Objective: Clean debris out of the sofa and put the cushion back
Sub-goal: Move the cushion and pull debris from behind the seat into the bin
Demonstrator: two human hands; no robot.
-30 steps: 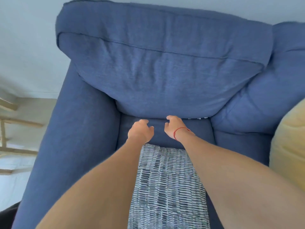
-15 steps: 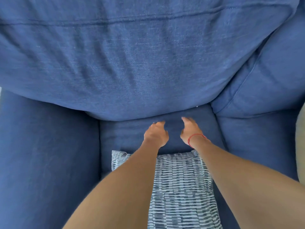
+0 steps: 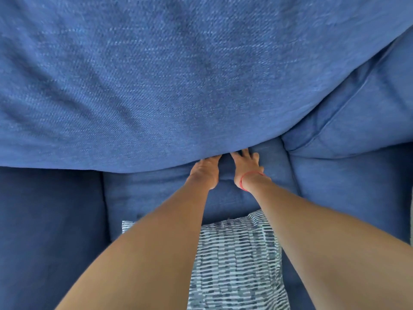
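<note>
Head view looks down into the blue sofa (image 3: 26,276). The back cushion (image 3: 178,74) fills the upper part of the frame. Its lower edge bulges out over the seat cushion (image 3: 156,193). Both hands sit at that lower edge, in the crease where back cushion meets seat.

Left hand (image 3: 204,173): knuckles up, fingers pushed in under the back cushion's edge, tips hidden. Can't tell how far they curl or whether they hold anything.

Right hand (image 3: 244,164): just right of the left hand, narrow gap between them. Fingers straight and spread, lying on the seat cushion, tips at or just under the back cushion's edge. Nothing visible in its grasp. Red string bracelet (image 3: 243,183) on the wrist. Fingers slightly blurred.

Patterned pillow (image 3: 237,260): white with grey-blue dashes, lying on the seat cushion on the side away from the back cushion. It sits between the two forearms and is partly covered by them. A strip of bare seat separates it from the back cushion, no contact.

Second back cushion (image 3: 357,104): butted against the right end of the back cushion. A second seat cushion (image 3: 346,193) lies under it.

Armrest (image 3: 55,209): below the back cushion's left end, directly beside the seat cushion.
</note>
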